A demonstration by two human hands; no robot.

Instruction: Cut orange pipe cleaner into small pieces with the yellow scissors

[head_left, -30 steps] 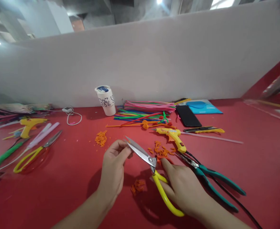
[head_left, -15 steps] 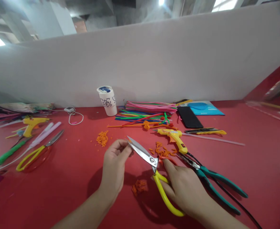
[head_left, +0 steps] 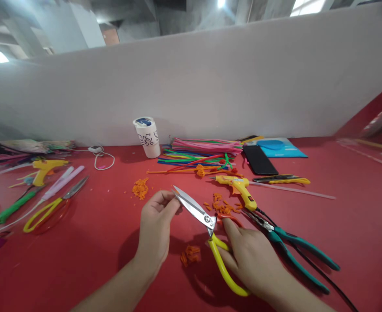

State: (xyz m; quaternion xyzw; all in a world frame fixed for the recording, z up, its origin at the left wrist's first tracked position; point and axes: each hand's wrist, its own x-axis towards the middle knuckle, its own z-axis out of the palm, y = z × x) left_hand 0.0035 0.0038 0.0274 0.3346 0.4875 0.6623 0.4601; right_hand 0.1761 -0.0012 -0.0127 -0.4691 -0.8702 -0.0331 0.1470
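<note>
My right hand (head_left: 251, 253) holds the scissors (head_left: 195, 210) by their yellow and red handles, with the blades pointing up and left. The tips of the blades meet the fingertips of my left hand (head_left: 155, 225), which is closed in a pinch. Whatever lies between those fingers is hidden or too small to name. Below the blades sits a small pile of dark orange pieces (head_left: 191, 255) on the red table (head_left: 89, 260). Lighter orange pieces (head_left: 221, 206) are scattered beyond my right hand, and a crumbly orange heap (head_left: 140, 189) lies past my left hand.
A yellow glue gun (head_left: 239, 188) and green-handled pliers (head_left: 295, 247) lie on the right. Pipe cleaners (head_left: 200, 151), a white cup (head_left: 148, 138) and a black phone (head_left: 260, 159) stand or lie at the back. Other scissors (head_left: 49, 212) rest on the left.
The scissor handles have closed very slightly. Both hands otherwise keep their places.
</note>
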